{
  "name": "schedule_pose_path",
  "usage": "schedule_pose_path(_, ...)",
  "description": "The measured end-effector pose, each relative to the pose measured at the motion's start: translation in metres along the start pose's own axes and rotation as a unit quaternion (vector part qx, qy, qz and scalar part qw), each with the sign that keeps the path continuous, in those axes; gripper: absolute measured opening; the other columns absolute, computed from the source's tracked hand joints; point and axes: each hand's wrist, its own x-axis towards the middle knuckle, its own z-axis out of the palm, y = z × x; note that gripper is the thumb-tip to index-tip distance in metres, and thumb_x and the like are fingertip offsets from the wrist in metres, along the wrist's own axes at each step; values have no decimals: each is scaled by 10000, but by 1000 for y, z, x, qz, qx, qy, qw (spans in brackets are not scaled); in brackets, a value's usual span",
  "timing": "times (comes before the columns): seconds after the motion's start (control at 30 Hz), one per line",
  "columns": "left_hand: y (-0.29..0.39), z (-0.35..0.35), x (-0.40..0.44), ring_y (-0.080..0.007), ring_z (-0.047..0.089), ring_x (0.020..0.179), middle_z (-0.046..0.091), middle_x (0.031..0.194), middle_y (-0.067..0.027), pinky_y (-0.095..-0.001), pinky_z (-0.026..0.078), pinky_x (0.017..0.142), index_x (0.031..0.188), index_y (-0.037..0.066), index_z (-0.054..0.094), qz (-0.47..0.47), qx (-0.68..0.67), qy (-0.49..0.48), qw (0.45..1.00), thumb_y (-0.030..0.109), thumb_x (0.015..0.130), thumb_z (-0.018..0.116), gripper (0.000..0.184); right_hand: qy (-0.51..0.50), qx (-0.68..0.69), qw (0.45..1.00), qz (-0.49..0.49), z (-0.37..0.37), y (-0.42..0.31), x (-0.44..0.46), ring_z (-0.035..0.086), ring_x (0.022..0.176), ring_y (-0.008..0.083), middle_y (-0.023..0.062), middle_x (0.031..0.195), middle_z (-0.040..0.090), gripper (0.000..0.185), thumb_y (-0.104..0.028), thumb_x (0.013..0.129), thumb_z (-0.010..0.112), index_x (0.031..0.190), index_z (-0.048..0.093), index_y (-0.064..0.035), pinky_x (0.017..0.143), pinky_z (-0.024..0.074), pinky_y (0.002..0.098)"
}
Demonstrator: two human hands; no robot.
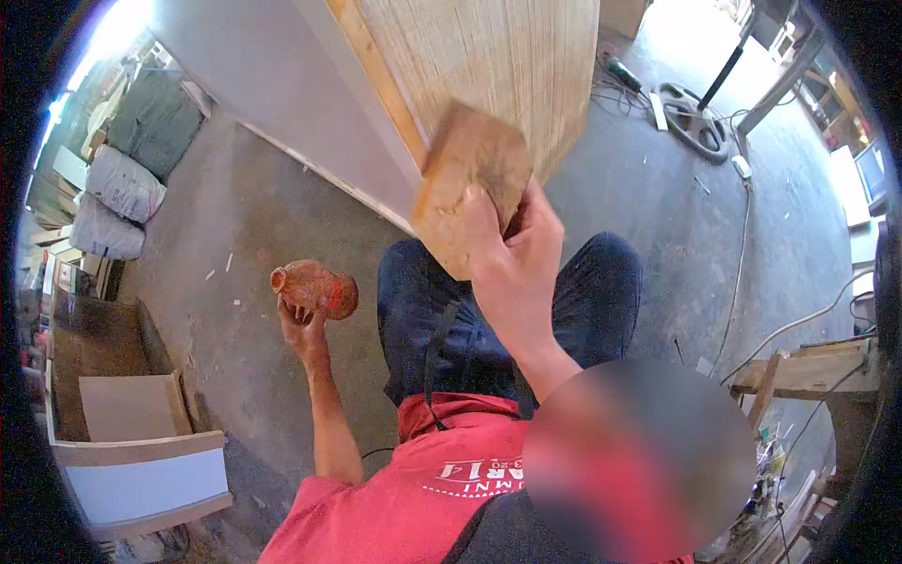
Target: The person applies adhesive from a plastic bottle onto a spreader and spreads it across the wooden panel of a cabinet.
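Noted at far left: wrapped bundles [117, 197] stacked on the floor [244, 376], with an open wooden box [141, 449] nearer. Next, observed a reddish-brown bottle [318, 287] gripped in the left hand [303, 324], fingers curled round its underside, mouth pointing left. At centre, found a wooden block [470, 169] pinched in the right hand [517, 240], thumb laid across the near face, in front of a grained wooden panel [484, 47]. Cannot tell whether touching the panel. Farther right, recorded a black wheel-shaped base [693, 122] on the floor, then a wooden bench [803, 371] near the edge.
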Motion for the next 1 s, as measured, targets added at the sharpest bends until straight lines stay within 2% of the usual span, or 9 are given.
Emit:
schedule_pose_path(0.1, 3, -4, 8, -285, 517, 1296, 478, 1448, -145, -411, 450, 1070, 1476, 16, 371, 31, 6, -11, 999, 114, 814, 821, 807, -35, -192, 971, -136, -6, -37, 19, 596, 872, 83, 24, 956, 696, 178, -72, 971, 614, 1082, 660, 60, 781, 501, 266)
schedule_pose_path(0.23, 25, -13, 5, -259, 525, 1283, 496, 1432, -131, -393, 450, 1059, 1467, 18, 385, 39, 7, -2, 999, 138, 815, 829, 798, 49, -225, 941, -246, -36, -29, 53, 613, 872, 105, 80, 959, 718, 195, -77, 960, 630, 1097, 668, 55, 788, 502, 272)
schedule_pose_path(0.3, 19, -22, 8, -241, 534, 1267, 512, 1412, -121, -384, 446, 1053, 1462, 16, 399, 62, 10, 32, 998, 165, 818, 834, 791, 50, -389, 898, -200, -55, 17, 60, 704, 867, 339, 194, 953, 710, 208, -39, 931, 589, 1111, 673, 22, 754, 538, 399)
schedule_pose_path(0.47, 1, -38, 19, -242, 544, 1252, 538, 1372, -120, -383, 444, 1049, 1467, 16, 407, 86, -22, 46, 995, 188, 848, 810, 758, -65, -392, 864, -310, -28, 56, -19, 695, 952, 372, 221, 1048, 698, 302, -15, 901, 575, 1188, 670, -32, 850, 546, 446)
schedule_pose_path(0.67, 43, -32, 25, -240, 554, 1241, 551, 1352, -121, -386, 445, 1042, 1464, 2, 416, 151, 3, 23, 988, 316, 846, 801, 792, 63, -303, 927, -211, -58, 52, 41, 675, 997, 391, 222, 1094, 684, 380, -43, 872, 609, 1249, 652, -53, 847, 536, 448)
schedule_pose_path(0.73, 59, -24, 33, -239, 557, 1239, 552, 1349, -122, -389, 447, 1039, 1457, -5, 422, 151, -5, 9, 988, 369, 825, 813, 832, 2, -359, 914, -187, -41, 58, 39, 656, 1001, 418, 223, 1156, 663, 419, -41, 861, 609, 1279, 636, -63, 846, 531, 442)
schedule_pose_path(0.83, 80, -20, 40, -243, 559, 1233, 559, 1346, -119, -392, 449, 1034, 1457, -16, 424, 153, 7, -30, 988, 419, 784, 826, 897, -67, -330, 896, -288, -19, 51, -7, 660, 981, 397, 184, 1212, 653, 463, -29, 835, 623, 1295, 626, -75, 830, 546, 443)
schedule_pose_path(0.93, 140, -4, 44, -249, 571, 1222, 583, 1327, -131, -388, 457, 1024, 1443, -21, 455, 157, 91, -82, 980, 407, 744, 831, 901, -119, -295, 923, -218, -51, 37, -30, 674, 974, 382, 200, 1135, 674, 380, -46, 881, 623, 1261, 637, -45, 828, 546, 409)
schedule_pose_path(1.0, 185, 4, 46, -250, 587, 1207, 604, 1317, -131, -387, 464, 1019, 1421, -16, 496, 133, 232, -229, 936, 346, 719, 815, 852, -83, -258, 963, 12, -83, 42, -37, 699, 961, 282, 189, 1053, 698, 300, -85, 940, 618, 1231, 644, -17, 822, 540, 362)
